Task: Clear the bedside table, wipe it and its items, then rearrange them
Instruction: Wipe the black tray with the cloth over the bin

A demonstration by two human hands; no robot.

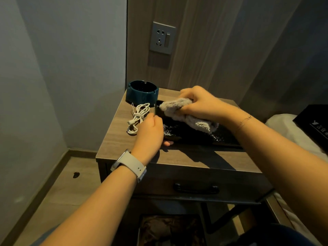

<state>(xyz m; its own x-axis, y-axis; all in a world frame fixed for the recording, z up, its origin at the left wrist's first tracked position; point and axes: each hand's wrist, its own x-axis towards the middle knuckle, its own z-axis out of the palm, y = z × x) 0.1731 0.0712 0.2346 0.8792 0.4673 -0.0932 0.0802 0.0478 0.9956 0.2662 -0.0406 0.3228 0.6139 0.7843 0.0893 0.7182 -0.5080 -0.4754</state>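
Observation:
A black tray (193, 136) lies on the wooden bedside table (177, 158), with pale specks on its surface. My left hand (150, 133) grips the tray's near-left corner, the thumb under its edge. My right hand (200, 103) holds a bunched grey cloth (179, 110) and presses it on the tray's far left part. A coiled white cable (137, 117) lies on the table left of the tray. Behind it, at the back-left corner, stands a dark teal ashtray (142, 93).
A wall socket plate (162, 38) sits above the table. The table has a drawer with a black handle (195, 189). A bed with a black box (314, 121) is at the right. A bin (170, 229) stands on the floor below.

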